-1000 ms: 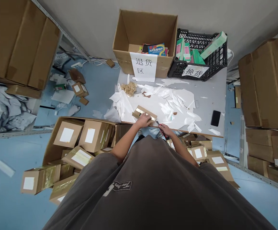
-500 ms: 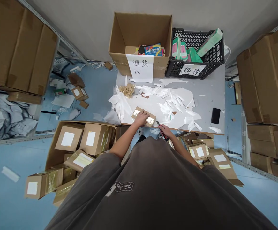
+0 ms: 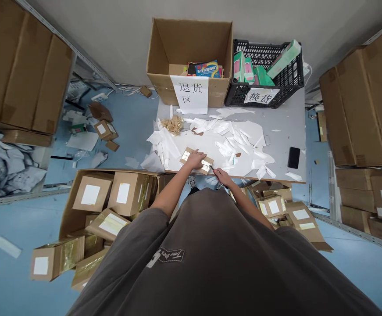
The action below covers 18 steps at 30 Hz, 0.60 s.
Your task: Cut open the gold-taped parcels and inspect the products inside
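A small flat cardboard box [image 3: 186, 156] with shiny clear tape along its top lies at the table's front edge. My left hand [image 3: 195, 159] lies across it, fingers reaching to its far edge and thumb nearer me, gripping it against the table. My right hand [image 3: 223, 176] is closed around a utility knife [image 3: 212, 167], most of whose handle is hidden by the fingers. The blade end meets the taped right end of the box. Torn white paper scraps [image 3: 237, 140] lie just behind and to the right of both hands.
At the table's back stand a large open carton [image 3: 191, 92] and a black plastic crate [image 3: 263, 94] with green boxes. A phone [image 3: 294, 158] lies on the right, crumpled brown tape [image 3: 173, 125] on the left. Cartons [image 3: 125, 193] crowd the floor either side of me.
My right hand has moved slightly left and up, bringing the knife tip from beside the box onto its right end. My left hand stays on the box.
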### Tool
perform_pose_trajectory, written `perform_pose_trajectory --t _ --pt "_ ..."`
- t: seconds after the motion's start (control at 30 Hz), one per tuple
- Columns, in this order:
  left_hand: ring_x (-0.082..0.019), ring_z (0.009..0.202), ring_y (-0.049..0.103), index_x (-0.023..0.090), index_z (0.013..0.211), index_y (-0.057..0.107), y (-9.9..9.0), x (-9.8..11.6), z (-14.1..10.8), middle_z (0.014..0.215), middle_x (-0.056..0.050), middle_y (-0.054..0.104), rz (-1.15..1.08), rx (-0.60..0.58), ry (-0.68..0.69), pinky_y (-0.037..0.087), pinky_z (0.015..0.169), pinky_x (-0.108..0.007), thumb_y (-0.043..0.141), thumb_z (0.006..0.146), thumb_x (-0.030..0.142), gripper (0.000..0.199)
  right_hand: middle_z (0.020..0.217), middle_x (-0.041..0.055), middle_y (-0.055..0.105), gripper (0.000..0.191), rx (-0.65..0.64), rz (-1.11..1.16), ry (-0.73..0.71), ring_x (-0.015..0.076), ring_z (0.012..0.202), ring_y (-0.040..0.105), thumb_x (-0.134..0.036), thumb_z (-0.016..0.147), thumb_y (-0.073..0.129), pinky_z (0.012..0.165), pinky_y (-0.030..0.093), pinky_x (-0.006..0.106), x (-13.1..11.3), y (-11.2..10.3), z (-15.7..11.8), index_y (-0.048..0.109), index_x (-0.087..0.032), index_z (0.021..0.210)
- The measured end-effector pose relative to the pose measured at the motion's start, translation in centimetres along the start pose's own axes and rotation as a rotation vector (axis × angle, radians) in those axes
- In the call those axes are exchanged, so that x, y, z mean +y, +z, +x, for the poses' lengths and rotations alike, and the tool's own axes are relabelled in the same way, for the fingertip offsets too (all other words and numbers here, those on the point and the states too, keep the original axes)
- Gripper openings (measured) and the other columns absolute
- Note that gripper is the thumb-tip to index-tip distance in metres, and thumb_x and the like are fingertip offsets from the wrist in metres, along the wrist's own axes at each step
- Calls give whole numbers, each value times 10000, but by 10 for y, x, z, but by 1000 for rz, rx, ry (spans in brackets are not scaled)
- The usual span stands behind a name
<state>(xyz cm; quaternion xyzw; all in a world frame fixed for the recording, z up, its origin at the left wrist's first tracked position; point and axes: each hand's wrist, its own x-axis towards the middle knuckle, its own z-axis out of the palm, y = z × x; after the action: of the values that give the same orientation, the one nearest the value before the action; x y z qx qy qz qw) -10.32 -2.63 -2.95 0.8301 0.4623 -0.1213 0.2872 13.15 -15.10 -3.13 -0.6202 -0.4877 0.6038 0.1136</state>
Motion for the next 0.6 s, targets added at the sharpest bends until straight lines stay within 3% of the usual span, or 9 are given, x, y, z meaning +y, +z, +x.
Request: perform_pose_trajectory --t 0.2,0.4,0.6 --pt "-483 1597 381 254 1505 636 9 8 6 1572 -149 620 59 25 14 274 1289 -768 752 809 155 712 681 -44 613 320 72 -107 27 195 712 608 -531 1087 465 712 433 272 4 -1 0 536 -267 920" --pt "-427 1645 350 167 1607 537 27 -2 -20 1666 -220 529 -2 165 121 240 1362 -636 606 1009 299 616 784 -22 652 280 107 -222 -26 224 792 621 -553 1026 602 707 405 284 10 -5 -8 581 -275 994" --pt "-396 1610 434 105 1651 470 52 4 -32 1634 -286 540 -77 228 73 228 1375 -633 507 1077 356 627 1135 87 748 266 158 -487 -70 281 1003 671 -510 1073 606 815 449 321 -10 -2 1 623 -260 1164"
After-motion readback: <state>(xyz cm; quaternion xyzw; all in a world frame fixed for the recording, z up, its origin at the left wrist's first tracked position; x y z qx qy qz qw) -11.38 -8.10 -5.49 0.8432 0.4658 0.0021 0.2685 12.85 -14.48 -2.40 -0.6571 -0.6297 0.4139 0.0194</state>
